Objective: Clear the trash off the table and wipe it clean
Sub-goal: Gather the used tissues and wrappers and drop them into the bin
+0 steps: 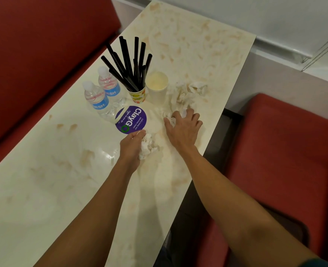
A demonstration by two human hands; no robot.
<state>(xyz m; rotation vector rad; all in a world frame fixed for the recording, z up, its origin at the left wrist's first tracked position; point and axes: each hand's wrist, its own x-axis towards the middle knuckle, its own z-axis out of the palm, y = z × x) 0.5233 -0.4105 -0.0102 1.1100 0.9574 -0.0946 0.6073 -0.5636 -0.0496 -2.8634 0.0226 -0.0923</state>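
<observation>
My left hand grips a crumpled white tissue just below the purple round sticker. My right hand curls its fingers round another crumpled tissue near the table's right edge. More crumpled tissues lie a little farther away, beside a white paper cup. The cream marble-patterned table shows brownish smears.
Two small water bottles stand at the left by a patterned cup of several black straws. Red bench seats flank the table on the left and right. A white wall ledge runs beyond the table's far end.
</observation>
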